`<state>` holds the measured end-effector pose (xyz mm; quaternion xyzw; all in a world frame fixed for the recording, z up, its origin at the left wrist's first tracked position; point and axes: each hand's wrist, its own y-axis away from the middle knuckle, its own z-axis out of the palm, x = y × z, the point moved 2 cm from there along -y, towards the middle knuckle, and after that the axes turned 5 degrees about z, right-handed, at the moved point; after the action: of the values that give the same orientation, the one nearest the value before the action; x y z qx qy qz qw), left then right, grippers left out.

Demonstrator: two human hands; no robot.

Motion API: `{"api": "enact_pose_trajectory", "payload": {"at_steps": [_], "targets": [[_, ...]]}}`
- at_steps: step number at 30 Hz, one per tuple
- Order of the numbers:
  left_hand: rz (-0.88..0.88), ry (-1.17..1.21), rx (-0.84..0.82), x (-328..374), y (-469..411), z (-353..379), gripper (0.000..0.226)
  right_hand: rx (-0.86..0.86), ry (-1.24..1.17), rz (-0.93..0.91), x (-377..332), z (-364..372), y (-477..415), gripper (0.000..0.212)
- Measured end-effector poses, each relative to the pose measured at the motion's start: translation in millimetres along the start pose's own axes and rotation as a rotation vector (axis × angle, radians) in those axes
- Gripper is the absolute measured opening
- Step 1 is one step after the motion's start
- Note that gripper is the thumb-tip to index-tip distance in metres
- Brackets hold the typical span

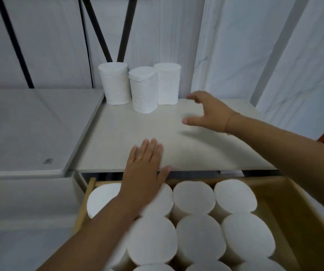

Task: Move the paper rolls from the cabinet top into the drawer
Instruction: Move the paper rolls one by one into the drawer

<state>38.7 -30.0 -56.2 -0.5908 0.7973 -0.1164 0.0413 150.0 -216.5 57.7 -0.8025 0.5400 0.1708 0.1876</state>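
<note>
Three white paper rolls stand upright at the back of the cabinet top (118, 137): a left roll (114, 84), a middle roll (144, 90) slightly nearer me, and a right roll (168, 84). My right hand (208, 112) hovers over the cabinet top to the right of them, fingers spread and curved, holding nothing. My left hand (143, 169) is flat with its fingers together, reaching across the front edge of the cabinet top, and holds nothing. Below, the open wooden drawer (286, 194) holds several upright white rolls (193, 197).
A grey table (30, 130) adjoins the cabinet on the left. White fabric walls and dark slanted poles (98, 30) stand behind the rolls. The drawer has a strip of bare space along its right side.
</note>
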Motion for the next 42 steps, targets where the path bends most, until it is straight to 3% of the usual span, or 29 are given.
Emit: {"api": "enact_pose_trajectory", "payload": {"at_steps": [2, 5, 12, 16, 19, 22, 32, 42], "targets": [[-0.001, -0.008, 0.005, -2.6, 2.0, 2.8, 0.067, -0.013, 0.101, -0.116, -21.2, 8.2, -51.9, 0.096], [0.004, 0.03, 0.04, -1.0, 8.8, 8.2, 0.064, -0.005, 0.183, -0.22, -50.0, 16.2, -117.7, 0.11], [-0.006, 0.038, 0.072, -2.1, 10.0, 12.4, 0.061, -0.035, 0.035, -0.142, -78.3, 41.1, -195.4, 0.104], [-0.003, 0.05, 0.075, -2.5, 10.3, 11.8, 0.06, -0.054, 0.313, -0.195, -84.9, 47.5, -210.0, 0.093], [0.0, 0.04, 0.088, -2.1, 10.4, 11.8, 0.059, -0.158, 0.464, -0.184, -85.9, 38.9, -210.4, 0.1], [0.006, 0.048, 0.099, -1.9, 10.6, 11.8, 0.059, -0.253, 0.554, -0.171, -83.1, 26.3, -200.5, 0.107], [-0.019, 0.04, 0.057, 3.2, 13.8, 7.1, 0.067, -0.434, 0.447, -0.228, -54.7, -7.8, -102.1, 0.097], [0.171, 0.181, -0.063, 97.1, 35.7, 13.9, 0.087, -0.361, 0.319, -0.074, 24.6, -79.0, 74.3, 0.082]]}}
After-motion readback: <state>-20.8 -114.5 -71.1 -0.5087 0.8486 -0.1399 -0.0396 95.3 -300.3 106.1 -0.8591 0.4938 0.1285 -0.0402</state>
